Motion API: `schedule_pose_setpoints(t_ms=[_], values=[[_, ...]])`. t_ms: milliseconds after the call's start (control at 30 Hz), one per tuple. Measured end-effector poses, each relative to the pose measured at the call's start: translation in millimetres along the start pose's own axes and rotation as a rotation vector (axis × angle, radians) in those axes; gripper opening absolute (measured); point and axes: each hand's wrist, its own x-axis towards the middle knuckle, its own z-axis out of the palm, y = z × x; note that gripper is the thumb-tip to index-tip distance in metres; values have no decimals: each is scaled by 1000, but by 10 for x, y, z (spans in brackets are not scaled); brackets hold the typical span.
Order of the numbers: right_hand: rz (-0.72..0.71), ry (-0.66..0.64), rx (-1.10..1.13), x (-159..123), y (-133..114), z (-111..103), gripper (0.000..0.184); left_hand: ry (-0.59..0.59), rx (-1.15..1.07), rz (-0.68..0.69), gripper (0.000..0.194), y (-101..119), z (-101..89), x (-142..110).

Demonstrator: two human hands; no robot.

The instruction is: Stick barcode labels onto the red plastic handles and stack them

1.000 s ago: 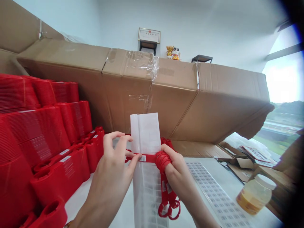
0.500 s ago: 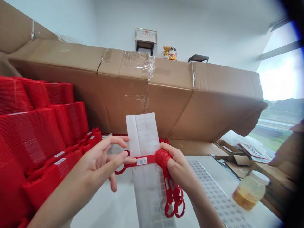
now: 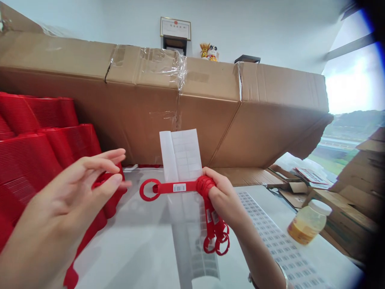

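My right hand [image 3: 224, 198] is closed around a bunch of red plastic straps [image 3: 210, 208] draped over its fingers, their ringed ends hanging below at the wrist. One red strap [image 3: 168, 188] sticks out to the left from that hand, with a small white barcode label [image 3: 179, 187] on it and a ring at its free end. Behind it stands a white label sheet [image 3: 180, 154], held up by the same hand. My left hand [image 3: 75, 188] hovers to the left with fingers spread, holding nothing, a short way from the strap's ring.
Stacks of red straps [image 3: 39, 136] fill the left side. A long taped cardboard box [image 3: 168, 100] runs across the back. On the white table [image 3: 141, 249] lie more label sheets [image 3: 270, 241], a yellow-filled jar [image 3: 306, 220] at the right, and cardboard scraps [image 3: 288, 186].
My left hand has let go of the strap and drawn back to the left, opening its fingers. The strap's ringed end now hangs free. The view has shifted slightly.
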Motion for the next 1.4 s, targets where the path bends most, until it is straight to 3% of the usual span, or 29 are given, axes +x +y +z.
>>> schedule_pose_setpoints(t_ms=[100,200,333,567,767,1033,1100,1233,1400], values=[[10,41,-18,-17,-14,-4,21,19,156,55,21,-42,167,-63],[-15,55,-4,-64,-46,26,21,-90,328,113,33,-94,372,-106],[-32,70,22,-113,-70,55,21,-201,323,77,37,-121,511,-93],[-81,103,27,-168,-48,148,22,-87,354,77,26,-197,596,-76],[-81,93,98,-178,-37,208,22,64,437,161,54,-243,671,-78],[-89,77,20,-170,48,277,19,11,467,148,73,-281,589,20],[-98,82,-5,-158,48,253,19,-33,418,101,70,-272,573,22],[-89,105,-78,-98,16,143,20,-207,143,-141,42,-216,470,9],[-41,57,-43,-39,-20,24,19,-245,-229,-383,31,-141,247,14]])
